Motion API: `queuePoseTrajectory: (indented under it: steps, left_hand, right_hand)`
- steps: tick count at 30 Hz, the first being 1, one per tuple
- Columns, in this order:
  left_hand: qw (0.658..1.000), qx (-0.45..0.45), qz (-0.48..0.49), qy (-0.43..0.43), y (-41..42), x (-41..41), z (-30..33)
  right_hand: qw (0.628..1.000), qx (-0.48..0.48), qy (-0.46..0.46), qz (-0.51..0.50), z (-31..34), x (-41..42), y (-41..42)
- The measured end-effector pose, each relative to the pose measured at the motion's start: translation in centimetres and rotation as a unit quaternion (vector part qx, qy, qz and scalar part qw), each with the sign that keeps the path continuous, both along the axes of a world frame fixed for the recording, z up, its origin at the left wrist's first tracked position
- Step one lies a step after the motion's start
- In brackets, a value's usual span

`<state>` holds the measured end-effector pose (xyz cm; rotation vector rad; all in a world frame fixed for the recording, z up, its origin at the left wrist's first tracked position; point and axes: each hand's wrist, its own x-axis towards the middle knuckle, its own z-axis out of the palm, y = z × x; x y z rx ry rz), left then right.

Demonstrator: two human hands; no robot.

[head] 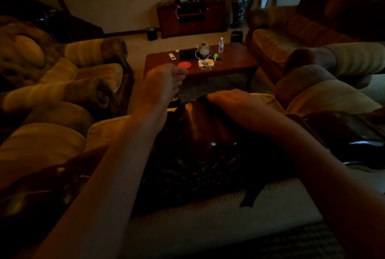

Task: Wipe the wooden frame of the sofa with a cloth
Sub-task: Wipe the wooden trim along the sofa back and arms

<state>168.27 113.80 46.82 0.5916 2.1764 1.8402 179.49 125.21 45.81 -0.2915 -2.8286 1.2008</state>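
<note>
The sofa's dark carved wooden frame (200, 131) rises to a glossy crest right in front of me. My right hand (235, 102) lies over the top of that crest, fingers curled around a dark cloth (201, 99) that peeks out under the fingertips. My left hand (164, 80) is stretched forward above and left of the crest, with its fingers relaxed and together, holding nothing and apart from the wood. A dark strip (250, 195) hangs down the sofa back below the carving. The room is very dim.
Beyond the sofa stands a wooden coffee table (235, 62) with a bottle (221, 44), a red lid (182, 64) and small items. Armchairs sit left (83, 71) and right (281, 40). A TV cabinet (191, 18) and a vase (240, 0) stand at the back wall.
</note>
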Motion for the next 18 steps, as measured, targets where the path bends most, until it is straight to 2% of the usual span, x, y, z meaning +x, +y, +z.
queuePoseTrajectory:
  steps: [2, 4, 6, 7, 8, 10, 12, 13, 15, 18]
  left_hand:
    - [0.999, -0.03, -0.011, 0.018, -1.9, -1.5, -0.3]
    - [0.997, -0.069, -0.005, 0.018, -3.7, -3.0, -0.8]
    - [0.996, -0.093, 0.008, 0.012, -4.8, -3.7, -1.5]
    - [0.994, -0.11, 0.009, 0.016, -5.0, -3.8, -1.9]
    - [0.994, -0.111, 0.015, 0.004, -5.1, -3.7, -2.2]
    - [0.995, -0.096, 0.036, -0.001, -5.1, -3.7, -2.9]
    - [0.996, -0.083, 0.042, -0.005, -5.2, -3.3, -3.6]
    - [0.995, -0.09, 0.044, 0.001, -5.3, -3.2, -3.9]
    - [0.996, -0.072, 0.053, -0.005, -5.3, -3.2, -4.4]
    - [0.996, -0.066, 0.057, -0.018, -5.0, -3.4, -4.3]
  right_hand:
    - [0.997, -0.041, 0.063, 0.001, -0.5, 1.3, -0.3]
    - [0.983, 0.101, 0.15, 0.039, -0.9, 2.1, -2.4]
    - [0.931, 0.265, 0.228, 0.109, -0.7, 1.6, -5.0]
    - [0.909, 0.315, 0.236, 0.134, -0.5, 0.7, -6.0]
    - [0.906, 0.332, 0.214, 0.154, 0.0, -0.3, -6.6]
    - [0.937, 0.303, 0.098, 0.147, 1.2, -2.8, -5.9]
    - [0.971, 0.219, -0.027, 0.096, 1.8, -3.8, -3.4]
    - [0.979, 0.184, -0.052, 0.063, 1.6, -3.3, -2.1]
    - [0.988, 0.155, -0.009, 0.022, 0.4, -0.8, -0.9]
    - [0.973, 0.174, 0.151, 0.032, -0.9, 2.6, -3.4]
